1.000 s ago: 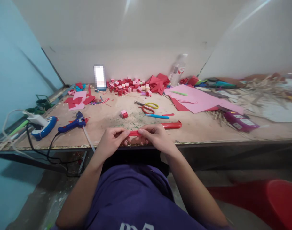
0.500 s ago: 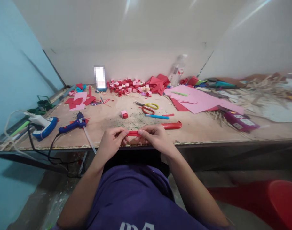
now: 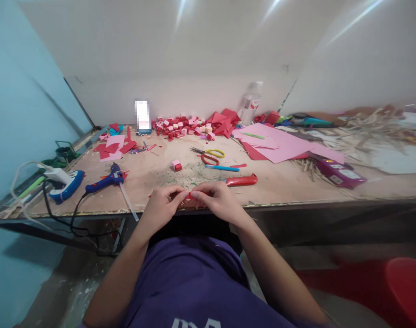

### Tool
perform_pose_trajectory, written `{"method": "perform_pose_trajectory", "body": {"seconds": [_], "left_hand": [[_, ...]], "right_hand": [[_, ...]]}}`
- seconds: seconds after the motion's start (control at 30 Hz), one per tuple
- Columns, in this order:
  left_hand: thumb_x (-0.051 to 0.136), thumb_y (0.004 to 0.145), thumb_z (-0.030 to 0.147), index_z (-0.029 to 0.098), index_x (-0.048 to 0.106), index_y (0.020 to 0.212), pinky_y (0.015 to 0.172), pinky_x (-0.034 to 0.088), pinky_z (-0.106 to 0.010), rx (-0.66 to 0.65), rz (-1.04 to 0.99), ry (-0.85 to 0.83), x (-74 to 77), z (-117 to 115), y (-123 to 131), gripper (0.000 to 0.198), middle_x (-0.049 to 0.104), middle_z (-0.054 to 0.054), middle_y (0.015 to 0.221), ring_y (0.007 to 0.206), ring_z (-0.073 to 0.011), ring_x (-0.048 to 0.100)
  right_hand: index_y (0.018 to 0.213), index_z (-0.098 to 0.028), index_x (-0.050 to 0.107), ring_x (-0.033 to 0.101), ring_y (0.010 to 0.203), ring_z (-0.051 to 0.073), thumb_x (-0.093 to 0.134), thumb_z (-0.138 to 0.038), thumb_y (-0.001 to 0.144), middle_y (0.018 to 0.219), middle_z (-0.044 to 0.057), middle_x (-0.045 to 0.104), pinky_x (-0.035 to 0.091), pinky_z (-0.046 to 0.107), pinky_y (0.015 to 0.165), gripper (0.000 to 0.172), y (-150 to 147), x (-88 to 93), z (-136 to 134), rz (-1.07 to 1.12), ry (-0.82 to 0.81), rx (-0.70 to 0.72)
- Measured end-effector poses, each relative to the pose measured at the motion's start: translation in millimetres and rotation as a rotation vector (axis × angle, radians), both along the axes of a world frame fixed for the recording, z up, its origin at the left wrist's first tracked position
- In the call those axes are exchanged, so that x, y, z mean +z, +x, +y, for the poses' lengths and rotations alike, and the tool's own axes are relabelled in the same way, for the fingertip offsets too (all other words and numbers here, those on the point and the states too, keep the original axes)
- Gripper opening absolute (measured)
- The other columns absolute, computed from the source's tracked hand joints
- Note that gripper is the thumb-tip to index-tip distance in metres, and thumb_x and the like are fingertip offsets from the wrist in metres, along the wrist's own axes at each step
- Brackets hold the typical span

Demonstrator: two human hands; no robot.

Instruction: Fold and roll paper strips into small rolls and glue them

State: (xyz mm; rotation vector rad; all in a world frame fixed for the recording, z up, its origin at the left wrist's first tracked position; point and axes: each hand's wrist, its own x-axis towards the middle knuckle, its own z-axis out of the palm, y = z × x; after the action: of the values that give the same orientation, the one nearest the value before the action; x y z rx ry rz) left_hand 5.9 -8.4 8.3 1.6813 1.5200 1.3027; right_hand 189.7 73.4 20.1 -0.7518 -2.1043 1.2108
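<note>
Near the table's front edge, a red paper strip (image 3: 190, 195) is pinched between my two hands, mostly covered by the fingers. My left hand (image 3: 164, 203) is closed on one end, thumb on top. From the other side my right hand (image 3: 218, 200) grips it the same way, the two thumb tips almost touching. Just beyond the hands sits a small pink and red paper cube (image 3: 177, 165). A red-handled cutter (image 3: 242, 180) lies right of my right hand, and past it are a blue pen (image 3: 223, 168) and scissors (image 3: 210, 157) with red and yellow handles.
Left, a blue glue gun (image 3: 105, 180) and a power strip (image 3: 67, 187) trail cords over the edge. Many paper cubes (image 3: 180, 126) are heaped at the back beside a phone (image 3: 142, 116). A bottle (image 3: 250, 105), pink sheets (image 3: 279, 141) and a purple packet (image 3: 337, 172) stand or lie rightward.
My hands have drawn closer together, so less of the red strip shows between the thumbs. The view has shifted slightly.
</note>
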Motion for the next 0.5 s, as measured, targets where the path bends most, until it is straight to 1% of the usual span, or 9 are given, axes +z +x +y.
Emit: {"method": "perform_pose_trajectory", "body": {"seconds": [0.13,0.27,0.5], "left_hand": [[0.063,0.094,0.042,0.017,0.076,0.084,0.069,0.054,-0.026,0.014,-0.084,-0.016,-3.2,0.6,-1.3,0.030,0.077,-0.005,0.081,0.075,-0.0196,0.070],[0.065,0.093,0.044,0.017,0.077,0.085,0.065,0.056,-0.026,0.035,-0.156,-0.049,-7.0,1.6,-2.7,0.031,0.077,-0.005,0.079,0.070,-0.0196,0.071],[0.066,0.092,0.041,0.016,0.074,0.077,0.062,0.053,-0.023,0.077,-0.155,-0.012,-8.6,0.0,-6.8,0.030,0.072,-0.003,0.070,0.064,-0.0169,0.068]], "right_hand": [[0.083,-0.015,0.080,0.063,0.060,0.017,0.070,-0.039,0.090,0.068,0.005,0.074,0.050,0.027,0.058,0.027,1.3,-0.1,1.2,0.027,-0.087,0.008],[0.081,-0.015,0.080,0.062,0.056,0.016,0.073,-0.043,0.087,0.063,0.004,0.072,0.049,0.027,0.056,0.030,2.5,-0.9,2.0,0.066,-0.189,0.000],[0.078,-0.014,0.079,0.061,0.053,0.015,0.077,-0.046,0.084,0.061,0.005,0.072,0.048,0.026,0.054,0.033,6.2,-1.6,4.1,0.103,-0.235,-0.015]]}}
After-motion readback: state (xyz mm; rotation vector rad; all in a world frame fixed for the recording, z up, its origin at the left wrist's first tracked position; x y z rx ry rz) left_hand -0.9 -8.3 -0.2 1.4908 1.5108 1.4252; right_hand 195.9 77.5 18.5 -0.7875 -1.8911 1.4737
